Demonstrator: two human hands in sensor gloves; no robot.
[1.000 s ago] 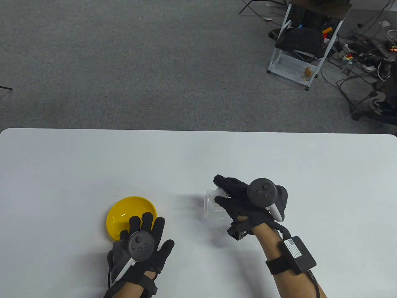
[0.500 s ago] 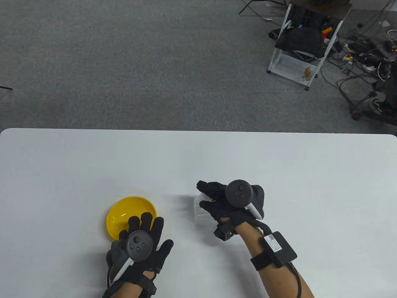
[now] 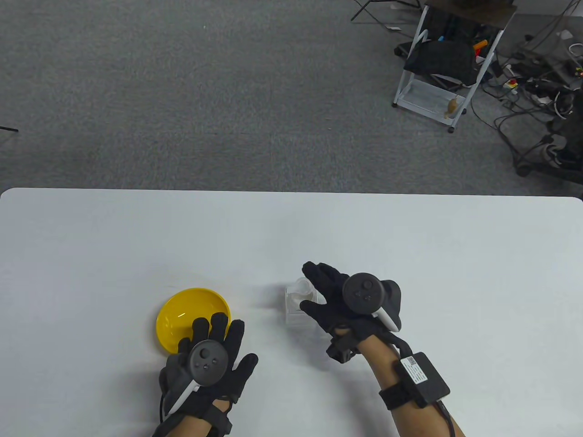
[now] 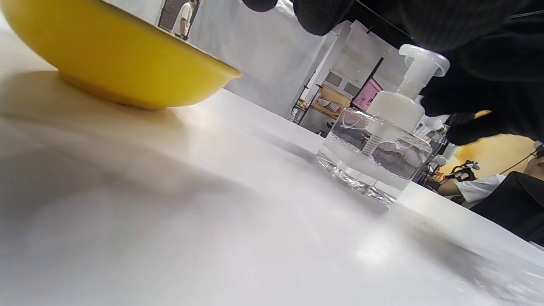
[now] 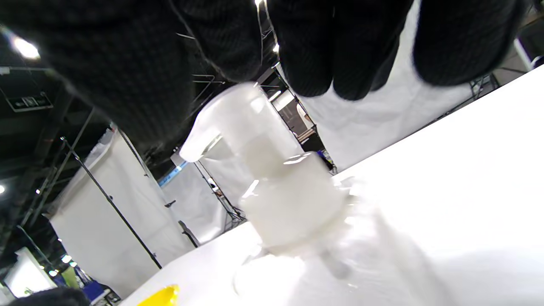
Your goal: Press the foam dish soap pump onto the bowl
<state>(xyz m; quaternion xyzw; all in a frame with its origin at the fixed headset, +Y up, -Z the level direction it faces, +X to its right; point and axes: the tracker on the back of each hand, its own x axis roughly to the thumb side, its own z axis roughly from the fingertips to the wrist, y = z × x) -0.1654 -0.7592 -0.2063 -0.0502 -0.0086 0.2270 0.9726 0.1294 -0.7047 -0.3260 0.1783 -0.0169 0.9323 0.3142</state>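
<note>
The yellow bowl [image 3: 182, 309] sits on the white table [image 3: 291, 227] at the front left; it also shows in the left wrist view [image 4: 119, 72]. My left hand [image 3: 214, 330] lies flat with fingers spread over the bowl's near rim. The clear foam soap bottle [image 3: 295, 312] with a white pump stands upright to the right of the bowl, apart from it, and shows in the wrist views [image 4: 374, 165] [image 5: 289, 204]. My right hand [image 3: 319, 291] is open beside and over the pump. Its fingertips [image 5: 314, 63] hang just above the pump head, and contact is unclear.
The table's far edge [image 3: 291, 192] borders grey carpet. A white wheeled rack [image 3: 437, 82] and a tangle of cables [image 3: 537, 91] stand on the floor at the far right, well off the table.
My right hand slid the bottle left toward the bowl, then drew back right and loosened, so the white pump top now shows. My left hand shifted slightly toward me.
</note>
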